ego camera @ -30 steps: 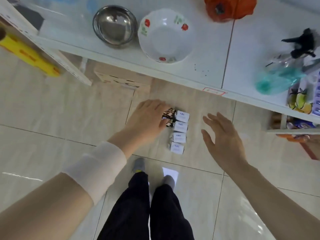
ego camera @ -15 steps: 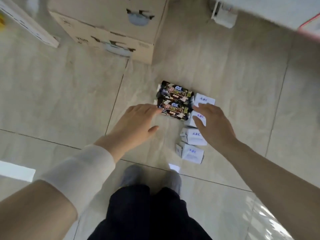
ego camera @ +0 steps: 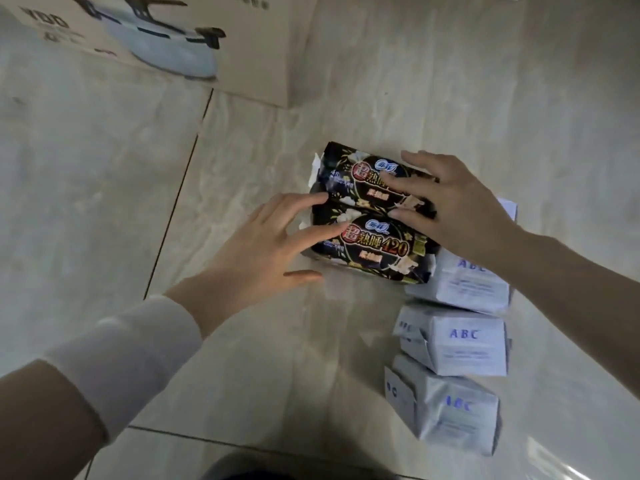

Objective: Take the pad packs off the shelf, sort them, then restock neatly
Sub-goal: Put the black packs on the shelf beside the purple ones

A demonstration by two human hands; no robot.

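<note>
Two black pad packs lie side by side on the tiled floor, the far one (ego camera: 349, 168) and the near one (ego camera: 377, 252). My left hand (ego camera: 263, 247) touches their left ends with straight, spread fingers. My right hand (ego camera: 450, 206) lies flat over their right ends, fingers straight on the far pack. To the right, white ABC packs stand in a column: one (ego camera: 464, 282) partly under my right wrist, one (ego camera: 460, 341) in the middle, one (ego camera: 453, 414) nearest me. Another white pack's corner (ego camera: 509, 207) shows behind my right hand.
A cardboard box (ego camera: 242, 46) printed with a cooking pot stands on the floor at the upper left, a short way beyond the packs. My dark trouser knee (ego camera: 249, 467) shows at the bottom edge. Pale floor tiles (ego camera: 86, 202) surround the packs.
The camera has dropped much closer to the floor; the shelf has left the view. My right hand moved from the white packs onto the black packs. My left hand reached their left ends.
</note>
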